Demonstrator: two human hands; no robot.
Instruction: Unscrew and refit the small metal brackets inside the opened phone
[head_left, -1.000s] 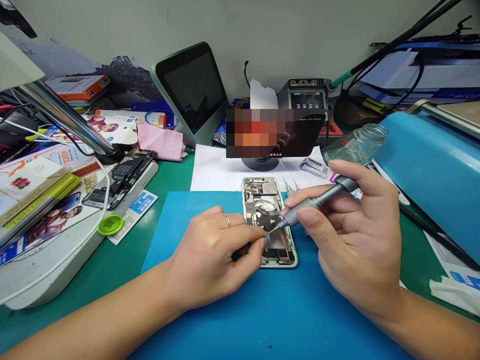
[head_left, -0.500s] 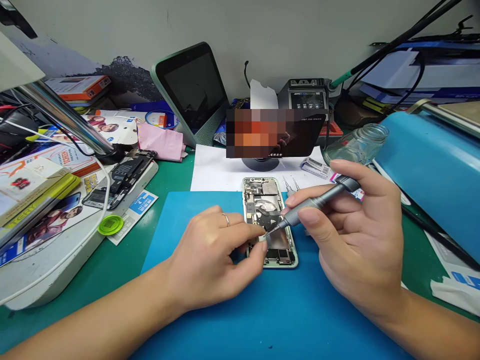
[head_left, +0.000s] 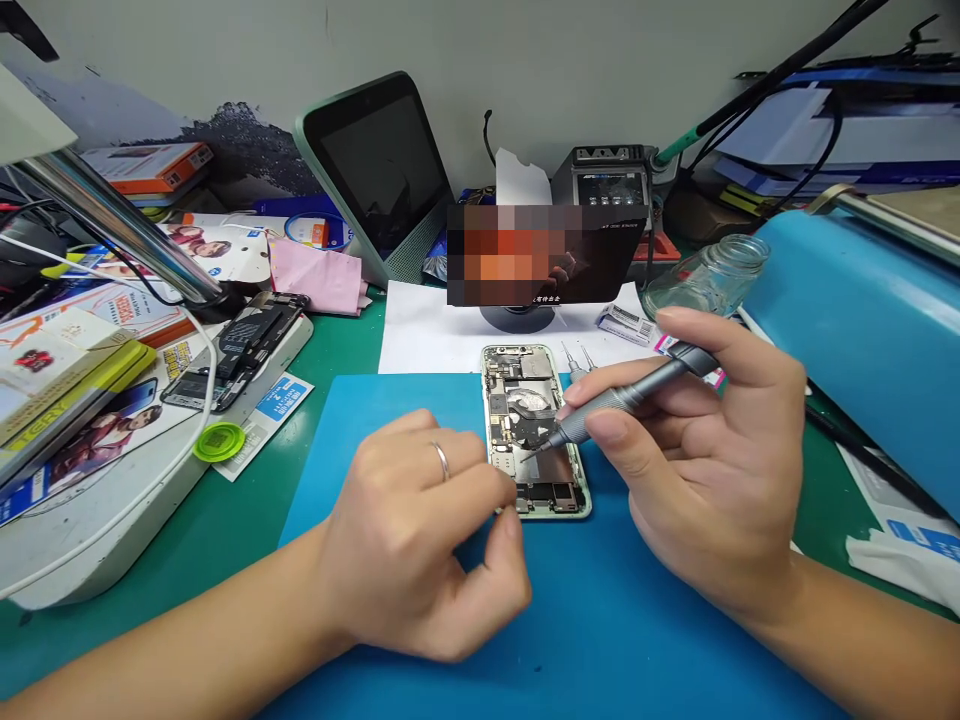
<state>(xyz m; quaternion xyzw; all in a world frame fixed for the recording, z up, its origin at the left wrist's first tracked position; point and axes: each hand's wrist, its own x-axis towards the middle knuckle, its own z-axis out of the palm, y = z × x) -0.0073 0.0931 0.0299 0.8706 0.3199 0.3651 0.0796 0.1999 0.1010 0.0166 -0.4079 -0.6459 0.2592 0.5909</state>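
Observation:
An opened phone [head_left: 529, 420] with its boards exposed lies on a blue mat [head_left: 585, 620]. My right hand [head_left: 705, 460] grips a grey precision screwdriver [head_left: 630, 395], whose tip points at the middle of the phone. My left hand [head_left: 420, 540] rests on the mat just left of the phone's lower end. Its fingers are curled and pinched together; what is between them is too small to make out. A ring sits on one finger.
Two spare screwdrivers [head_left: 577, 362] lie beside the phone's top. A glass jar [head_left: 709, 280], a control box [head_left: 609, 180], a standing tablet [head_left: 371, 170], a second opened phone [head_left: 240, 350], a green disc [head_left: 219, 441] and a blue machine [head_left: 862, 330] surround the mat.
My left hand has drawn back from the phone's middle toward me, with its fingers curled and pinched. The screwdriver stays pointed at the phone. The view has shifted slightly.

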